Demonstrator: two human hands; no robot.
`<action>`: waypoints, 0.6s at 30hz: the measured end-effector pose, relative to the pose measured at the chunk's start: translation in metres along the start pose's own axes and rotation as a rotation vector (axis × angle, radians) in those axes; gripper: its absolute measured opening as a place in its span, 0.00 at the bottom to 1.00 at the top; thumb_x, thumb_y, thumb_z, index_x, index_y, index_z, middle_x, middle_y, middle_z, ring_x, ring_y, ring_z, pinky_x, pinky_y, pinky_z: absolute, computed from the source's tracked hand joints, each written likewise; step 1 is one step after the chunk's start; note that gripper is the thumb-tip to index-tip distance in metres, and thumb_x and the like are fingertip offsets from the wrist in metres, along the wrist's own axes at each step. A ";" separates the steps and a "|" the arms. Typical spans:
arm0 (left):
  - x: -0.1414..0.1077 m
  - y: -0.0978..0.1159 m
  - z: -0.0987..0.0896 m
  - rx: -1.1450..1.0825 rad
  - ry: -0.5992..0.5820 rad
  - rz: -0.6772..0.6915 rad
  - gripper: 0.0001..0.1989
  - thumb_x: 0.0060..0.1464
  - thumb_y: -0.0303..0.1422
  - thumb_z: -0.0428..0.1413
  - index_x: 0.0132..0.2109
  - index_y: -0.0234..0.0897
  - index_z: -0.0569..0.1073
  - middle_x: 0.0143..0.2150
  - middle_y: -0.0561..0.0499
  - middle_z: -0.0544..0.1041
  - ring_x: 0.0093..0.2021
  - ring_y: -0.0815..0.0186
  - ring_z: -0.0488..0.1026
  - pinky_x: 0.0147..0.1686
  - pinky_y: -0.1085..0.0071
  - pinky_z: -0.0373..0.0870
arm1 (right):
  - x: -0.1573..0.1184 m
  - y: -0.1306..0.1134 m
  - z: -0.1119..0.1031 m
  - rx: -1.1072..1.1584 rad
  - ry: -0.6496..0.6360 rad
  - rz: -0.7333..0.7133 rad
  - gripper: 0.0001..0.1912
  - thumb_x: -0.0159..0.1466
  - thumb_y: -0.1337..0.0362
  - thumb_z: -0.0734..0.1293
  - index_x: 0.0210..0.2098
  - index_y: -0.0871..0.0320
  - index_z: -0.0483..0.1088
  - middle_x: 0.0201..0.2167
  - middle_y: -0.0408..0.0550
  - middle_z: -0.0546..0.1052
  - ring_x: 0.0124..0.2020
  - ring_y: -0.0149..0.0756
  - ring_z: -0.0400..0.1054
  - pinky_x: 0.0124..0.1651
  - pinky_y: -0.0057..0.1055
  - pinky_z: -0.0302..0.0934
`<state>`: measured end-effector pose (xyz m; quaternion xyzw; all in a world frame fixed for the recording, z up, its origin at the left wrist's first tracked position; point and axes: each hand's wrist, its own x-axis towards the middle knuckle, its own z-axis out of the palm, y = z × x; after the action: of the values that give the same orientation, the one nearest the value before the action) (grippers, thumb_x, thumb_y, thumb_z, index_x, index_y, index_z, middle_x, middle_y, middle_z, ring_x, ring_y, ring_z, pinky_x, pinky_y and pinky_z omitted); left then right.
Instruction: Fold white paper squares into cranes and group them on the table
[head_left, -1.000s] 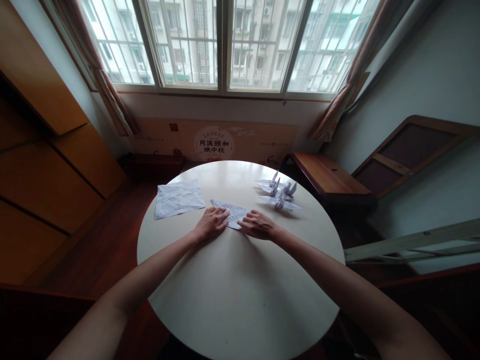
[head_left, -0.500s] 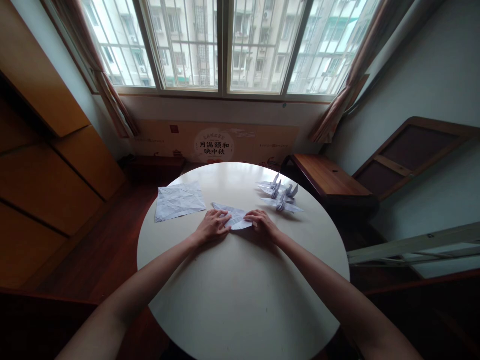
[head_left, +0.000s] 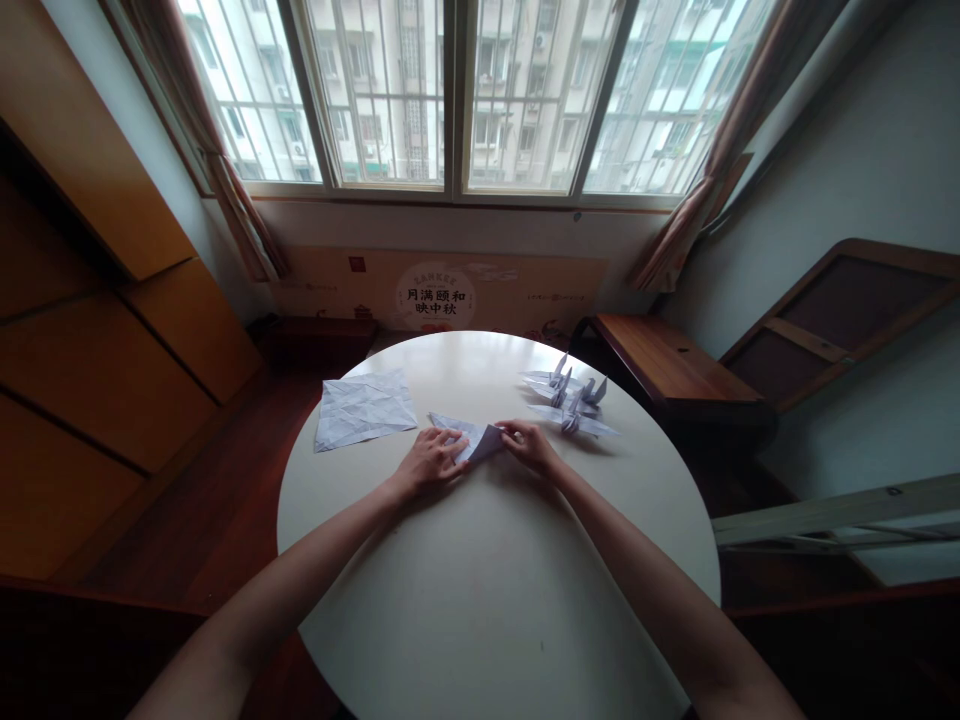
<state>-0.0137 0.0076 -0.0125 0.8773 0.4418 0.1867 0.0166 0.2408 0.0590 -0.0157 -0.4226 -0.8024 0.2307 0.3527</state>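
Folded white creased paper (head_left: 484,444) lies on round white table (head_left: 450,580), between both hands. Left hand (head_left: 433,459) half-open, fingertips resting on it; right hand (head_left: 528,446) pinching its raised edge. Creased white paper sheet (head_left: 366,408) left, white paper cranes (head_left: 576,420) right.

Far side: wide glass window (head_left: 487,100) is flanked by pinkish fabric curtains (head_left: 244,225).
Below: beige rectangular printed banner (head_left: 442,285) is displayed.
Left: orange-brown panelled wooden cabinet (head_left: 82,385) is seen.

One table (head_left: 457,600) bears one flat sheet (head_left: 365,410), one folded sheet (head_left: 487,443), at least two paper cranes (head_left: 574,421).
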 end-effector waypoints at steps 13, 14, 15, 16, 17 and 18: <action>-0.002 0.001 0.002 -0.035 0.052 0.000 0.19 0.59 0.36 0.53 0.57 0.41 0.71 0.55 0.46 0.72 0.52 0.55 0.67 0.57 0.56 0.59 | 0.008 -0.007 0.019 -0.323 -0.020 0.142 0.09 0.64 0.61 0.65 0.41 0.53 0.76 0.36 0.47 0.77 0.41 0.38 0.71 0.49 0.35 0.54; -0.002 0.001 0.002 -0.044 0.058 -0.004 0.21 0.59 0.36 0.53 0.58 0.40 0.69 0.54 0.46 0.73 0.52 0.55 0.67 0.57 0.57 0.59 | 0.008 -0.009 0.020 -0.336 -0.020 0.146 0.09 0.64 0.61 0.65 0.41 0.53 0.75 0.37 0.47 0.77 0.42 0.39 0.70 0.49 0.36 0.53; -0.002 0.001 0.002 -0.050 0.062 -0.006 0.22 0.59 0.36 0.54 0.60 0.41 0.67 0.54 0.46 0.73 0.52 0.55 0.67 0.56 0.57 0.60 | 0.008 -0.010 0.021 -0.348 -0.020 0.146 0.08 0.65 0.61 0.64 0.41 0.53 0.75 0.37 0.47 0.77 0.42 0.39 0.70 0.50 0.36 0.52; -0.002 0.001 0.002 -0.053 0.064 -0.006 0.24 0.59 0.36 0.53 0.61 0.41 0.66 0.53 0.46 0.73 0.52 0.56 0.67 0.56 0.57 0.60 | 0.007 -0.011 0.022 -0.363 -0.018 0.143 0.08 0.65 0.60 0.64 0.41 0.52 0.74 0.37 0.47 0.76 0.43 0.39 0.70 0.49 0.36 0.51; -0.002 0.002 0.002 -0.051 0.064 -0.002 0.24 0.59 0.36 0.53 0.62 0.43 0.65 0.54 0.47 0.73 0.52 0.56 0.67 0.56 0.57 0.59 | 0.007 -0.012 0.022 -0.378 -0.015 0.139 0.08 0.66 0.60 0.64 0.41 0.52 0.74 0.37 0.47 0.76 0.43 0.39 0.69 0.49 0.36 0.51; -0.002 0.002 0.002 -0.044 0.062 0.004 0.23 0.60 0.36 0.52 0.61 0.45 0.66 0.55 0.47 0.72 0.51 0.56 0.67 0.56 0.56 0.59 | 0.006 -0.013 0.023 -0.392 -0.012 0.135 0.08 0.66 0.60 0.64 0.41 0.52 0.74 0.38 0.47 0.76 0.43 0.39 0.69 0.49 0.36 0.51</action>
<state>-0.0131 0.0050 -0.0148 0.8713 0.4363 0.2238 0.0218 0.2143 0.0558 -0.0192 -0.5344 -0.8039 0.0958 0.2430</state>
